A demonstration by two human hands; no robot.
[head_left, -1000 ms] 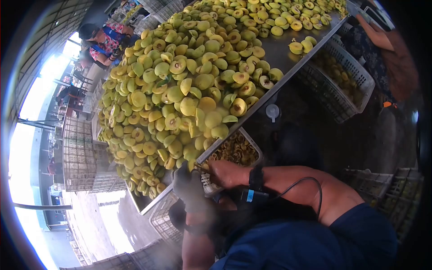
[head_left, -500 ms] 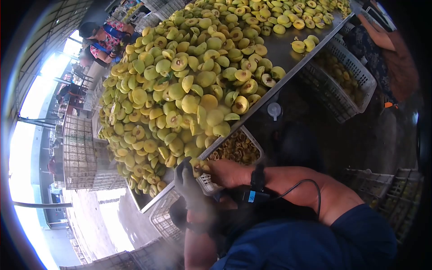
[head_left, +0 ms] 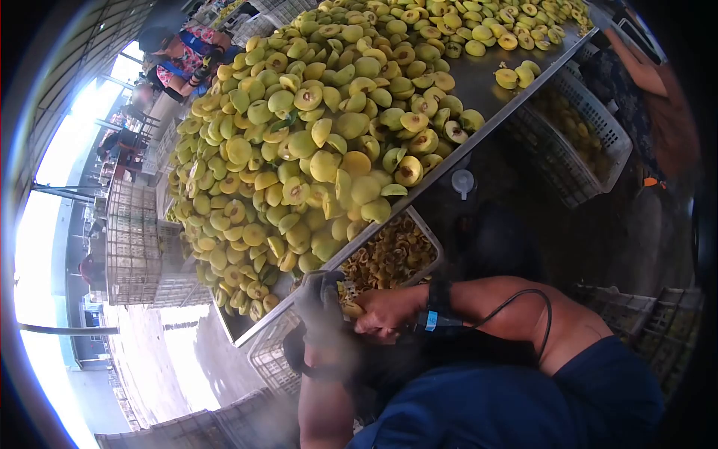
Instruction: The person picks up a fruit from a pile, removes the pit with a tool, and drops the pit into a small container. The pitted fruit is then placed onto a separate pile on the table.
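Halved yellow-green fruits [head_left: 299, 161] are heaped on the metal table [head_left: 486, 127], many with brown pit hollows showing. At the table's near edge my left hand [head_left: 318, 294], in a grey glove, is closed around a fruit half [head_left: 348, 305], which is mostly hidden. My bare right hand [head_left: 385, 310] is closed and meets the fruit half from the right. Whatever lies inside its fingers is hidden. Just beyond my hands, below the table edge, a crate [head_left: 434, 245] holds brown and yellow scraps [head_left: 389, 254].
Another crate [head_left: 617, 153] with fruit stands at right beside a seated person [head_left: 658, 112]. Opposite, at upper left, a person in a floral top [head_left: 176, 67] works at the heap. Stacked crates [head_left: 133, 243] stand left. A whitish cup [head_left: 463, 182] is below the table edge.
My right hand has drawn back and down from the table edge, and its fist now shows beside the fruit half. My left hand stays near the same place. The view has shifted slightly.
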